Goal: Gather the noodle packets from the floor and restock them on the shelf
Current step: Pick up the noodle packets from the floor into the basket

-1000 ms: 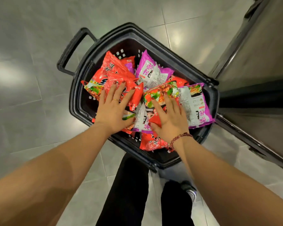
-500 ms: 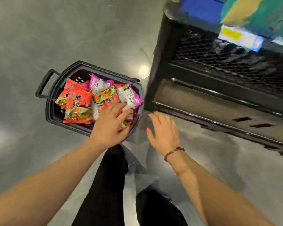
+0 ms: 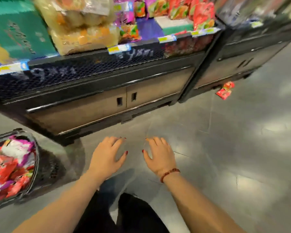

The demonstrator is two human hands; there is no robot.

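Observation:
A black basket (image 3: 45, 169) at the left edge holds several red and purple noodle packets (image 3: 8, 169). One red noodle packet (image 3: 225, 90) lies on the grey floor at the foot of the shelf, far right. My left hand (image 3: 107, 157) and my right hand (image 3: 160, 155) hover side by side over bare floor, palms down, fingers spread and relaxed, holding nothing. The dark shelf (image 3: 99, 64) stands ahead with red and purple packets (image 3: 183, 10) on its upper level. The view is blurred.
Green boxes (image 3: 15, 31) and clear bags of orange goods (image 3: 81, 24) fill the shelf's left side. Yellow price tags (image 3: 118, 48) line its edge. Closed brown cabinet doors (image 3: 124, 100) sit below. My dark trouser legs (image 3: 124, 214) are at the bottom centre.
Both hands have left the packets in the basket and now hang free. The view swung right and up, so the basket slid to the left edge and the shelf came into sight.

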